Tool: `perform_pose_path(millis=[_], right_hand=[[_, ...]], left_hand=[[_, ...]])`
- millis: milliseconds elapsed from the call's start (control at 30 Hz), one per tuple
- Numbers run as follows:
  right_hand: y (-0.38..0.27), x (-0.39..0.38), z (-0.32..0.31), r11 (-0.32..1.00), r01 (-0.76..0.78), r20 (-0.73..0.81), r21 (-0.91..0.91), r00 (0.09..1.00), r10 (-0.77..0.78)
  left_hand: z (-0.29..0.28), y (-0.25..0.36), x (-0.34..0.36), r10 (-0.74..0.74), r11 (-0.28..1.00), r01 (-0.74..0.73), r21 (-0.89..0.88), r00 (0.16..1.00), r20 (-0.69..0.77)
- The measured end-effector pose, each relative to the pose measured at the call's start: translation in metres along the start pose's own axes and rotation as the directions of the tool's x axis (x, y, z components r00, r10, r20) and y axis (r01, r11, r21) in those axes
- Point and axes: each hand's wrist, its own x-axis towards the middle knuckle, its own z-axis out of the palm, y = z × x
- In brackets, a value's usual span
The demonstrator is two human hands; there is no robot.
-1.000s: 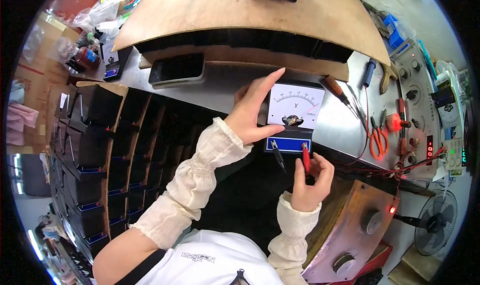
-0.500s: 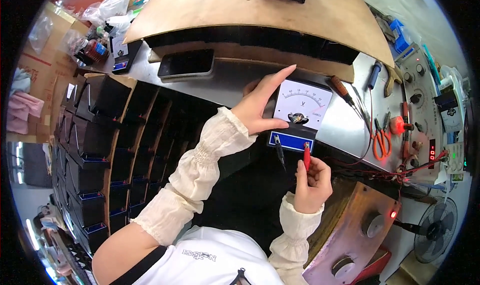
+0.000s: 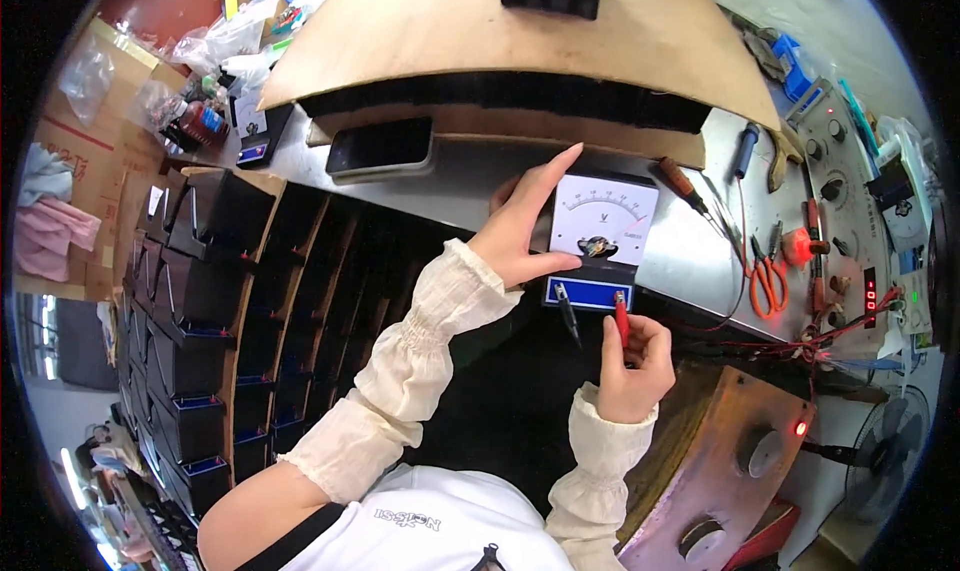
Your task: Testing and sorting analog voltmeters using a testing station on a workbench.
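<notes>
My left hand (image 3: 525, 226) is spread against the left side of the panel meter (image 3: 600, 236), thumb hooked under the white dial face and fingers reaching up along its edge, steadying it at the front lip of the steel bench (image 3: 480, 186). The meter stands upright, its blue terminal strip (image 3: 590, 293) facing down toward me. My right hand (image 3: 635, 356) sits just below that strip, closed in a pinch around the red clip lead (image 3: 620, 321), whose long axis points straight up at the strip's right terminal; the tip looks to be touching or nearly touching it, I cannot tell which. So the right hand is the nearer one to the terminals, and the meter lies directly above it. A black clip lead (image 3: 567, 309) hangs from the strip's left terminal, slanting down. The dial is white with a curved black scale; I cannot make out the needle. Right of the meter lie a screwdriver (image 3: 683, 185) and orange-handled scissors (image 3: 768, 276).
</notes>
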Motion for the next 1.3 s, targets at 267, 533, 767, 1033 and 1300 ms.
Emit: perform_pose_path(millis=[267, 533, 767, 1033, 1300], right_hand=[[0.001, -0.005, 0.0, 0.999, 0.016, 0.068, 0.049, 0.998, -0.02], [0.003, -0.01, -0.013, 0.967, 0.255, -0.026, 0.028, 0.967, -0.254], [-0.026, -0.014, -0.01, 0.967, 0.248, 0.243, -0.067, 0.944, -0.225], [-0.012, -0.027, -0.016, 0.949, 0.314, 0.17, -0.028, 0.937, -0.305], [0.037, -0.06, -0.042, 0.995, -0.091, 0.323, -0.03, 0.942, 0.096]], left_hand=[[-0.009, -0.006, -0.003, 0.026, 1.0, -0.026, -0.002, 0.999, 0.036], [0.0, -0.006, -0.003, 0.132, 0.991, -0.131, 0.032, 0.991, -0.015], [0.008, -0.002, -0.004, 0.006, 0.999, -0.002, 0.045, 0.997, -0.081], [0.012, -0.008, 0.0, -0.046, 0.999, 0.046, 0.012, 0.998, -0.051], [0.004, -0.004, -0.009, -0.153, 0.986, 0.159, 0.039, 0.979, -0.134]])
